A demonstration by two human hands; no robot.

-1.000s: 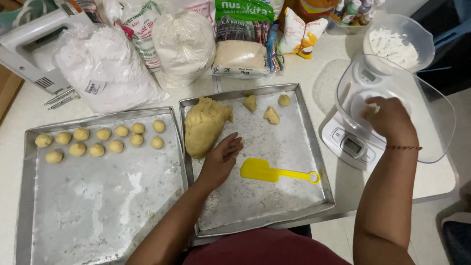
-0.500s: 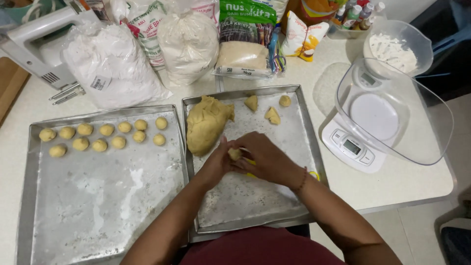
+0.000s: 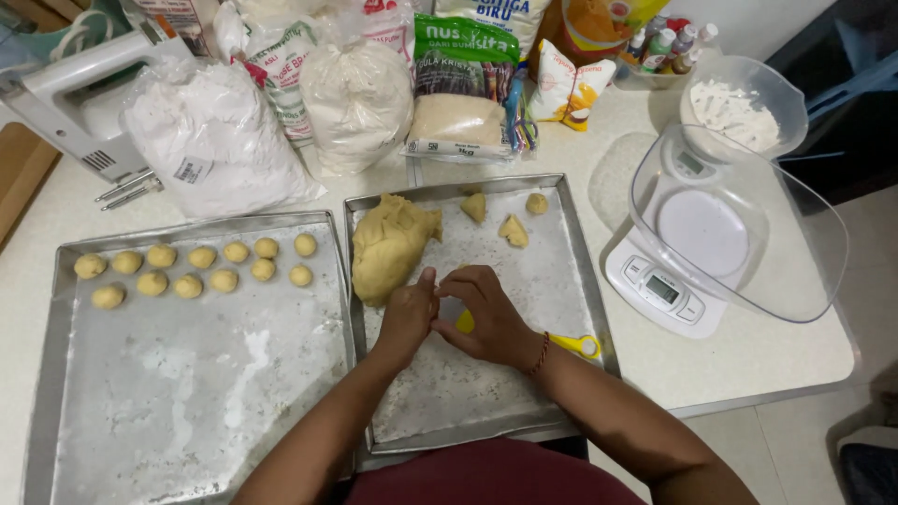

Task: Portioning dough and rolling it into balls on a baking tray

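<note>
Left hand [image 3: 409,318] and right hand [image 3: 486,318]: cupped together over the right tray [image 3: 571,271], fingers closed around something small between the palms. It is hidden, so whether a dough piece sits there cannot be told for certain.

Dough lump [image 3: 388,245]: large, pale yellow, on the right tray just above the left hand, apart from it.

Small dough bits [image 3: 510,229]: three, near the far edge of the same tray.

Dough balls [image 3: 196,268]: two rows on the floured left tray [image 3: 187,411], spaced without touching.

Yellow scraper [image 3: 571,344]: under the right wrist, its handle showing.

Scale [image 3: 669,281]: right of the tray, with a clear bowl [image 3: 795,252] tilted over it.

Handling note, as a judgement: light, even pressure between the palms should give a round ball matching those already laid; pressing hard risks flattening or cracking.
</note>
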